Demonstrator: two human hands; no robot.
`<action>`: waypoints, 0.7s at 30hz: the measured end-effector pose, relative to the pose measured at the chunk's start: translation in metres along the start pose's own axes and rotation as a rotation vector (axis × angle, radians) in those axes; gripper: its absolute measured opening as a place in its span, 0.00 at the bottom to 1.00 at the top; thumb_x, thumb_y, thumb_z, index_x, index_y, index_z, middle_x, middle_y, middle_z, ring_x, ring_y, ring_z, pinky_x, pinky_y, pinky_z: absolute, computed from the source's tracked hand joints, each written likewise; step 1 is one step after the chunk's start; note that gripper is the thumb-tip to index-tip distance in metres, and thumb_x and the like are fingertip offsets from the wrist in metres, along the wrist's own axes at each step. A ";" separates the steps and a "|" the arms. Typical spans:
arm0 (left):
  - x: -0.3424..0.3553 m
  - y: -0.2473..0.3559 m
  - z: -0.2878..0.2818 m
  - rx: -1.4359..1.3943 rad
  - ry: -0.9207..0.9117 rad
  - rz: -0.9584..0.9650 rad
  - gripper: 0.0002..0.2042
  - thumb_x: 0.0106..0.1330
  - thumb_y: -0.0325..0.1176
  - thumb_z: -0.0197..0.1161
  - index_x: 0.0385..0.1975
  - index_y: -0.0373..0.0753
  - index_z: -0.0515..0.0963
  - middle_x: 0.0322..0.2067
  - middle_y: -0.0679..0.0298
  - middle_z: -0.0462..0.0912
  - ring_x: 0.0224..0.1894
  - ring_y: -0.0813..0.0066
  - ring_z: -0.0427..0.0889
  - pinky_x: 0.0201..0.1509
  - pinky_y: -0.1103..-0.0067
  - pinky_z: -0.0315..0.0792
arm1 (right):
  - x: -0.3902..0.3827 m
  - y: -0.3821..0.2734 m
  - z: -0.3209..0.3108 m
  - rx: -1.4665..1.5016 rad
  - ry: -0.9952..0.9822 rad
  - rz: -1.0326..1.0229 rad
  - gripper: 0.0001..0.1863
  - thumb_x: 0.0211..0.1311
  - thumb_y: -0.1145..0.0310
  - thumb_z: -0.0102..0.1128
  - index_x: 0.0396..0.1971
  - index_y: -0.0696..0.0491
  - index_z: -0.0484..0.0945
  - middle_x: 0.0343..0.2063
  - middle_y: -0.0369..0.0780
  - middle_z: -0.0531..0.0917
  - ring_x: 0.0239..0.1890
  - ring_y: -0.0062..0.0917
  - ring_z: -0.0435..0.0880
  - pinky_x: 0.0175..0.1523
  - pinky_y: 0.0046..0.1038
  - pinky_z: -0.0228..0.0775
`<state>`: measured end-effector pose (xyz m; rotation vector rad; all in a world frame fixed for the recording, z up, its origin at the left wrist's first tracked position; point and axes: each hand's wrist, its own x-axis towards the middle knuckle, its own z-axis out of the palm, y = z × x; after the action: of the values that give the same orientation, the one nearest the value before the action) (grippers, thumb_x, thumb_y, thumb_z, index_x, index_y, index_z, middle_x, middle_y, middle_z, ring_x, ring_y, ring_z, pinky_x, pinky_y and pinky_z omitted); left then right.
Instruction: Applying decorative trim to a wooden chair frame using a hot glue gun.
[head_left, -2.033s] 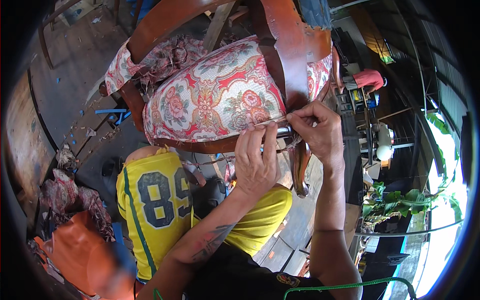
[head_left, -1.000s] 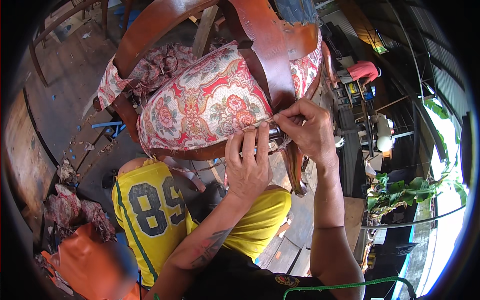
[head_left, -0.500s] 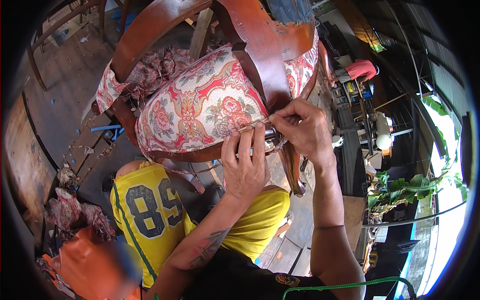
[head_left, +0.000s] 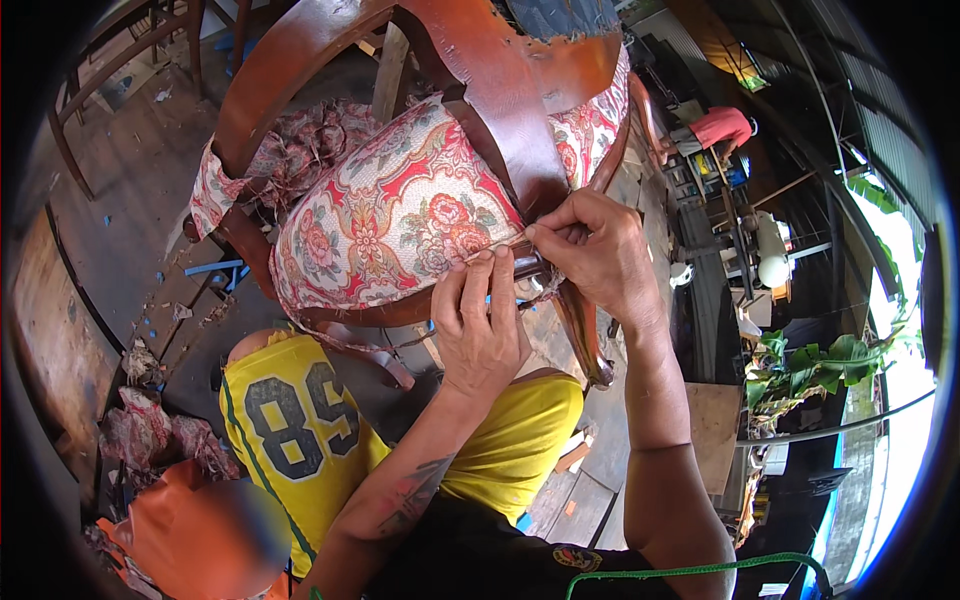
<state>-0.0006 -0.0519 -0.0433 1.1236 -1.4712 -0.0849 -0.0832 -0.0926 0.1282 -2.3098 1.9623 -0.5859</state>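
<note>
A wooden chair with a dark reddish-brown frame (head_left: 540, 130) stands before me, its seat (head_left: 365, 235) covered in red and cream floral fabric. At the seat's front right corner, my right hand (head_left: 600, 255) pinches a thin strip of trim (head_left: 516, 240) between thumb and fingertips. Beside it, my left hand (head_left: 482, 325) lays its stretched fingers along the seat edge, fingertips pressing by the strip. The left thumb is hidden. What looks like a braided length of the trim trails below the seat rail.
Crumpled floral fabric (head_left: 165, 435) and an orange item (head_left: 180, 530) lie at lower left. Blue scraps (head_left: 215, 268) litter the wooden floor. Another chair (head_left: 130, 60) stands at far left. Another person in a red top (head_left: 722, 127) bends over at the far right.
The chair has shifted slightly left in view. Both hands have moved slightly left with it, the right thumb and fingers still pinching the strip.
</note>
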 end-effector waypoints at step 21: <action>0.004 0.005 -0.001 0.038 -0.014 -0.003 0.27 0.67 0.27 0.63 0.68 0.34 0.73 0.64 0.51 0.66 0.61 0.48 0.64 0.67 0.62 0.65 | 0.000 0.006 0.003 0.054 0.000 0.004 0.07 0.55 0.73 0.75 0.28 0.59 0.85 0.26 0.42 0.85 0.29 0.27 0.87 0.36 0.30 0.79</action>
<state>-0.0018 -0.0510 -0.0372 1.1579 -1.4895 -0.0672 -0.0875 -0.0946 0.1237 -2.2740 1.9260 -0.6302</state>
